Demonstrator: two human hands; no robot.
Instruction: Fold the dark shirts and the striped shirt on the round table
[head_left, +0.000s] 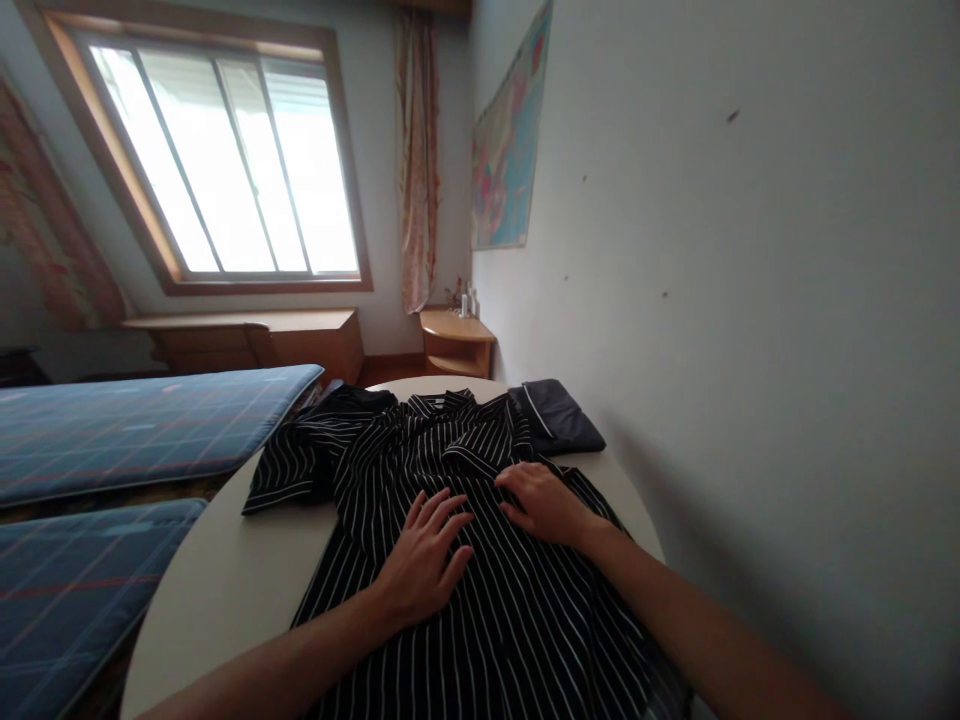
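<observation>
A black shirt with white stripes [480, 610] lies spread over the round table, its collar [441, 402] at the far end. Its left-side sleeve [289, 468] reaches out across the tabletop, while the right-side sleeve [487, 440] is folded inward over the front. My left hand [427, 555] rests palm down on the middle of the shirt, fingers spread and holding nothing. Beside the folded sleeve, my right hand [544, 500] touches the cloth with fingers slightly bent and thumb apart. Cloth under both palms is hidden.
A folded dark garment [566, 415] sits at the table's [217, 580] far right, and dark cloth [356, 400] at the far left. Beds with blue plaid mattresses [142, 425] stand left. A white wall [750, 400] runs close on the right. A corner shelf [457, 325] stands beyond.
</observation>
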